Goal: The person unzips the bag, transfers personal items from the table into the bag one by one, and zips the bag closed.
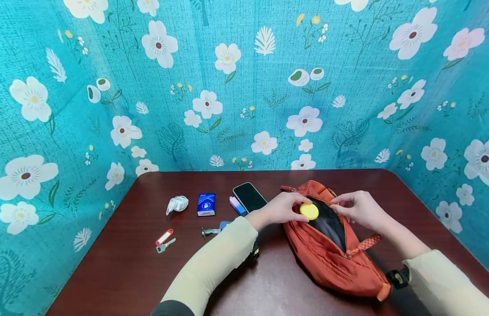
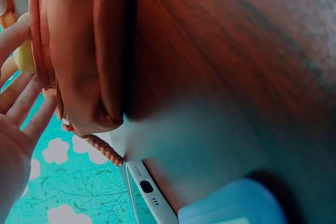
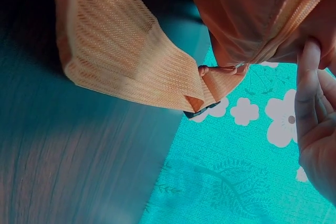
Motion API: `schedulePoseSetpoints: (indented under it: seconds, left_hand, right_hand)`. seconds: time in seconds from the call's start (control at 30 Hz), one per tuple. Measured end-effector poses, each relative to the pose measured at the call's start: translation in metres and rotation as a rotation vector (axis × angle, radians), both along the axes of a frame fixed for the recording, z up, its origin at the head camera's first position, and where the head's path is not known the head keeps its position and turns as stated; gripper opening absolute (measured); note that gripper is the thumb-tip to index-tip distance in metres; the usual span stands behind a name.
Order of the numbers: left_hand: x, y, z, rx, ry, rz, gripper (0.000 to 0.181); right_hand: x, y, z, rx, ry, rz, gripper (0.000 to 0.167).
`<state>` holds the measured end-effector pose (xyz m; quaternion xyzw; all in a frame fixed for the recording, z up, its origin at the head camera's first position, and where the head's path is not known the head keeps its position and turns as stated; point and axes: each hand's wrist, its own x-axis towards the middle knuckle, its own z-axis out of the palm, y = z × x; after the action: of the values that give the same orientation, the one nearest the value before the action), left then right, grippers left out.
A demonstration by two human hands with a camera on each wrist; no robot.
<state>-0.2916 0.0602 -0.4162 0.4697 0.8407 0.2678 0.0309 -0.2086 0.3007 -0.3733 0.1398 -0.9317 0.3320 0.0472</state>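
Observation:
An orange-red waist bag point(image 1: 319, 256) lies on the table at the right, its zip undone and the dark lining point(image 1: 327, 224) showing. My left hand point(image 1: 278, 208) holds a small round yellow disc point(image 1: 309, 211) between thumb and fingers, over the bag's opening. In the left wrist view the disc point(image 2: 24, 56) sits right at the bag's edge. On the far side of the opening, my right hand point(image 1: 359, 210) pinches the bag's rim with thumb and fingertips. The right wrist view shows the bag's orange strap point(image 3: 126, 56) hanging near that hand.
Left of the bag lie a phone point(image 1: 250, 197), a pink-and-blue lighter-like item point(image 1: 238, 205) and a blue tissue pack point(image 1: 206, 204). Farther left are a coiled white cable point(image 1: 177, 204) and a key point(image 1: 166, 245) with a red tag point(image 1: 164, 237). Another key point(image 1: 210, 231) is partly behind my left forearm.

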Motion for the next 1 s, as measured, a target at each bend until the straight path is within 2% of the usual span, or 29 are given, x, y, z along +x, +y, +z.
schedulePoseSetpoints:
  seconds: [0.17, 0.33, 0.63, 1.0]
  left_hand:
    - [0.004, 0.002, -0.002, -0.092, 0.015, 0.023, 0.049]
    - [0.006, 0.005, -0.003, -0.134, 0.017, 0.031, 0.047]
    - [0.004, 0.007, -0.005, -0.124, 0.034, 0.041, 0.04]
    - [0.008, -0.003, 0.002, -0.083, -0.01, -0.004, 0.034]
  right_hand:
    - [0.001, -0.001, 0.0, -0.008, 0.003, -0.001, 0.018]
    - [0.002, -0.002, -0.001, -0.014, 0.001, 0.002, 0.016]
    - [0.0, -0.003, 0.0, 0.005, 0.012, 0.008, 0.015]
    - [0.002, -0.001, 0.001, 0.004, -0.018, 0.004, 0.019]
